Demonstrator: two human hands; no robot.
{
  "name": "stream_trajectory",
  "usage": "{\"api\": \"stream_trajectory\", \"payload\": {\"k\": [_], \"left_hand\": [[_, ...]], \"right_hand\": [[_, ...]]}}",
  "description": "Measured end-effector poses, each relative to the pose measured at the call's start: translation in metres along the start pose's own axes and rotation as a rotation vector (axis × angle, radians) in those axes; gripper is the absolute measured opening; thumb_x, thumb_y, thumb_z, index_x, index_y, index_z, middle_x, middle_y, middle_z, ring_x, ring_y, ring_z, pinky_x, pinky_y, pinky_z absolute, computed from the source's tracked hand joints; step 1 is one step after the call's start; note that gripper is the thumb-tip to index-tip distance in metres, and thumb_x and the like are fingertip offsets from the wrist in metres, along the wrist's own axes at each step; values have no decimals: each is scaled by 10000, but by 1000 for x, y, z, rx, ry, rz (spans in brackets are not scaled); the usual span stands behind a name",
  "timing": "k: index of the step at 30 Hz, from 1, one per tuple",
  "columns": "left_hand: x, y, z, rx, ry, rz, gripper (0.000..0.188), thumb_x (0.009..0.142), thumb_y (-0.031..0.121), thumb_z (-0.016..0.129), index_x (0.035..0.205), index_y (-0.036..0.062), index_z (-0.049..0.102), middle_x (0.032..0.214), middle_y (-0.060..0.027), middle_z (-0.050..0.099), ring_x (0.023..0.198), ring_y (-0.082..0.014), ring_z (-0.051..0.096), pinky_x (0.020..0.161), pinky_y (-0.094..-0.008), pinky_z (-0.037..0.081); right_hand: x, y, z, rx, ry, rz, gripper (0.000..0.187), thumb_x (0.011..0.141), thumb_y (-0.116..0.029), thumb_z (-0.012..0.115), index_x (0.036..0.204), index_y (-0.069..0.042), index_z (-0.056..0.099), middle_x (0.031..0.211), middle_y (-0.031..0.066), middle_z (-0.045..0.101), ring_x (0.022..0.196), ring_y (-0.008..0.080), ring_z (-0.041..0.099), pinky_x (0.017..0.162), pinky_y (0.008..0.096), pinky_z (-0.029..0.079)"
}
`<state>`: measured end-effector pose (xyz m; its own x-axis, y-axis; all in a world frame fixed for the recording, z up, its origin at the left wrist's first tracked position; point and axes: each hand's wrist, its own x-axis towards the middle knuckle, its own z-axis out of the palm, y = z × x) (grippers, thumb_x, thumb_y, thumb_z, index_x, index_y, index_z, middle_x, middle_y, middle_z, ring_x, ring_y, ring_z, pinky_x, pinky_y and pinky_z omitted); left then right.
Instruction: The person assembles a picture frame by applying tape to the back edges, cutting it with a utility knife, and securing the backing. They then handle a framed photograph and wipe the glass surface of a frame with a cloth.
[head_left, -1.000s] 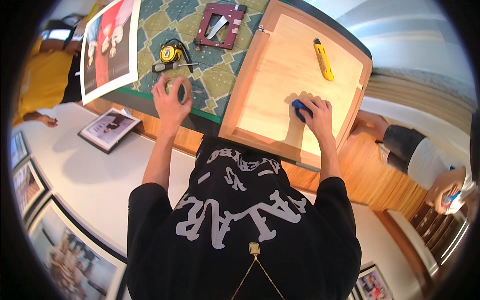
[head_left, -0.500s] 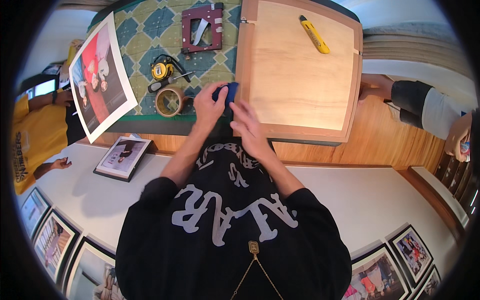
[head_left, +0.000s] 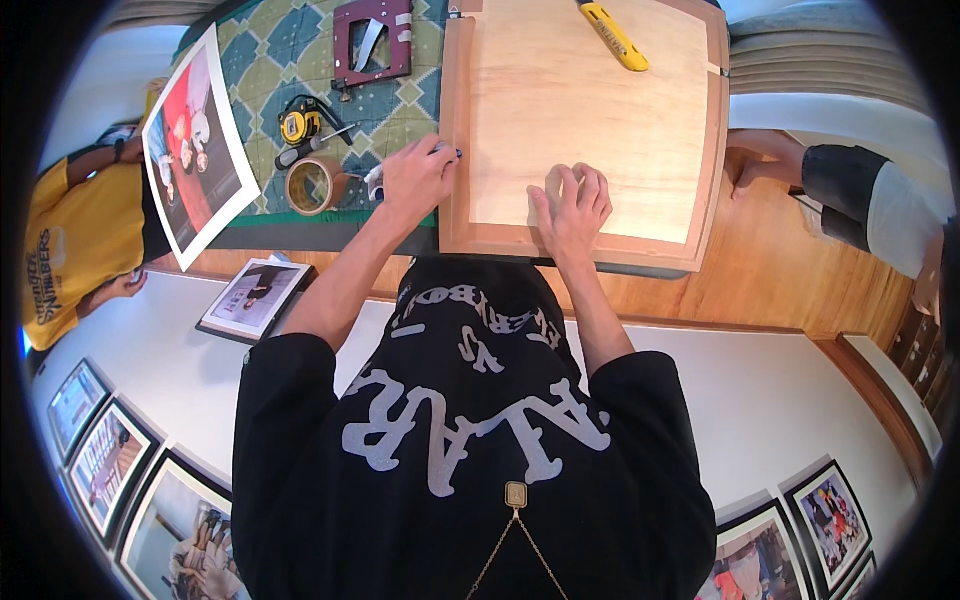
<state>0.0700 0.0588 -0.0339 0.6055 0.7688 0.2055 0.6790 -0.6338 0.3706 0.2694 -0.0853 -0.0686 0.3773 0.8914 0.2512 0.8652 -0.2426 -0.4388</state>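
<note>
A pale wooden backing panel (head_left: 560,120), edged with brown tape (head_left: 457,200), lies in front of me on the table. At its left edge is my left hand (head_left: 416,182), closed; a small dark bluish bit shows by its fingertips, the rest hidden by the hand. My right hand (head_left: 574,212) rests on the panel's near part, fingers bent and apart, holding nothing. A yellow utility knife (head_left: 616,38) lies at the panel's far side. Just left of my left hand are a roll of brown tape (head_left: 300,186) and a small white-and-blue thing (head_left: 374,181).
On the patterned quilted cloth (head_left: 420,95) lie a tape measure (head_left: 299,122), a screwdriver (head_left: 297,152) and a maroon frame-like tool (head_left: 343,45). A large photo print (head_left: 215,190) overhangs the left side. People stand left and right; framed photos (head_left: 110,460) line the wall.
My hands have parted: the right moved right onto the panel, the left stayed by its edge. The blue thing that was between them is now mostly out of sight. The view has shifted slightly.
</note>
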Motion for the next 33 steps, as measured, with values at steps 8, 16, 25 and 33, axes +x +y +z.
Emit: {"api": "stream_trajectory", "payload": {"k": [8,16,25,33], "left_hand": [[83,-19,12,180,-177,-126,78,766,210,683,825,162,700,825,-52,626,740,-299,656,610,-425,519],[177,-67,27,226,-13,43,110,795,242,668,866,165,703,846,-16,634,765,-298,656,630,-420,528],[120,-53,25,170,56,23,123,864,251,625,831,147,681,793,-45,603,734,-295,637,579,-412,485],[-101,47,-9,-41,-97,-39,109,817,111,668,924,119,689,826,-57,563,725,-256,582,589,-383,482]], "right_hand": [[3,2,-7,37,-46,15,491,847,-421,668,1217,-118,562,1306,140,450,1246,340,395,965,473,333],[1,3,-8,73,-83,65,505,835,-429,686,1221,-126,568,1314,137,457,1257,329,395,966,463,325],[4,0,-5,24,-28,50,480,834,-433,676,1184,-127,560,1271,125,458,1237,314,395,939,463,330],[4,1,1,-8,31,40,476,830,-441,679,1163,-126,550,1239,114,449,1225,304,389,927,460,334]]}}
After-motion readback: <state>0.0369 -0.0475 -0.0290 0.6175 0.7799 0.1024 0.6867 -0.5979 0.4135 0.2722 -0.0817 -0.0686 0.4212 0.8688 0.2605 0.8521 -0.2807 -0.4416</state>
